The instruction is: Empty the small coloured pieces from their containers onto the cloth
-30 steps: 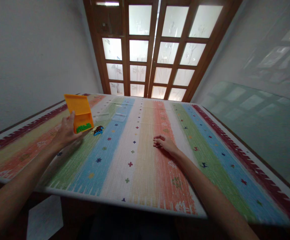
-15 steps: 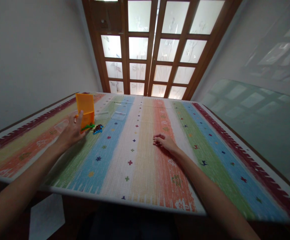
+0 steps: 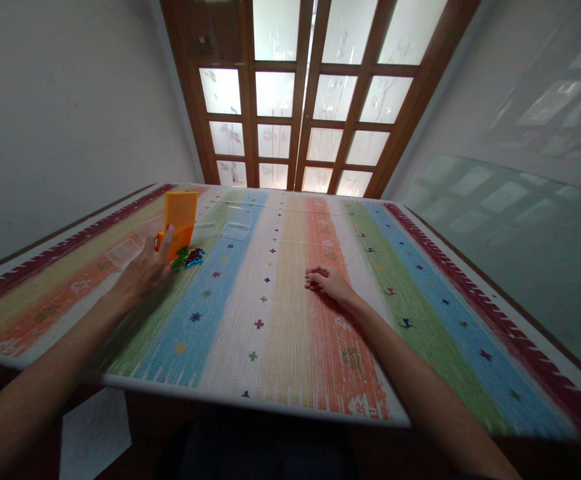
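Left hand (image 3: 146, 272) has the orange box (image 3: 179, 221) gripped, left of frame, lid up, and it's blocking part of the view. Green bits (image 3: 181, 257) sit by its lower edge, right beside the brown-and-blue pile (image 3: 197, 257). Clear box (image 3: 235, 231) just past that. Right hand (image 3: 328, 283) is loosely curled on the cloth (image 3: 283, 340), centre right; can't tell if it's holding anything.

1 head view, facing forward and down, across tablecloth (image 3: 290, 327), toward paned doors (image 3: 297, 120)
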### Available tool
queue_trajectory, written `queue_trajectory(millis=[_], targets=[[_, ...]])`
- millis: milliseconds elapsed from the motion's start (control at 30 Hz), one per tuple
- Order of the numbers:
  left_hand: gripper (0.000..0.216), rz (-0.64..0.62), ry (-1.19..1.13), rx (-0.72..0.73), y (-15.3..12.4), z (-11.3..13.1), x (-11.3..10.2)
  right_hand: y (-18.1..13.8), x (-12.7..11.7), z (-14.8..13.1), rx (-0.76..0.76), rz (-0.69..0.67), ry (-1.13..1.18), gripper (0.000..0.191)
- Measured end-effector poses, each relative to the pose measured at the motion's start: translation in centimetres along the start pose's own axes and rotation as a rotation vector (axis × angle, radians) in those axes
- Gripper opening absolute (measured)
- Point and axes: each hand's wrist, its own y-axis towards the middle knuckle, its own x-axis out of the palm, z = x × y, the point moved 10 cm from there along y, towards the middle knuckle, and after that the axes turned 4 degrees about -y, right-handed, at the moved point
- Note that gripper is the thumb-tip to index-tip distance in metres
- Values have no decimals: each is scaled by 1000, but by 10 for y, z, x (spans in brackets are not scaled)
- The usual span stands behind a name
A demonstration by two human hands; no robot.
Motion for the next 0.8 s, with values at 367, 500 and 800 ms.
queue_trajectory(millis=[367, 500, 800], targets=[[65, 57, 12, 17, -7, 3, -11, -2, 0, -3, -3, 4, -9, 11], [63, 95, -90, 39, -9, 4, -15, -4, 0, -3, 0, 7, -19, 9], [64, 87, -83, 6, -14, 5, -23, -4, 0, -4, -9, 13, -55, 11]])
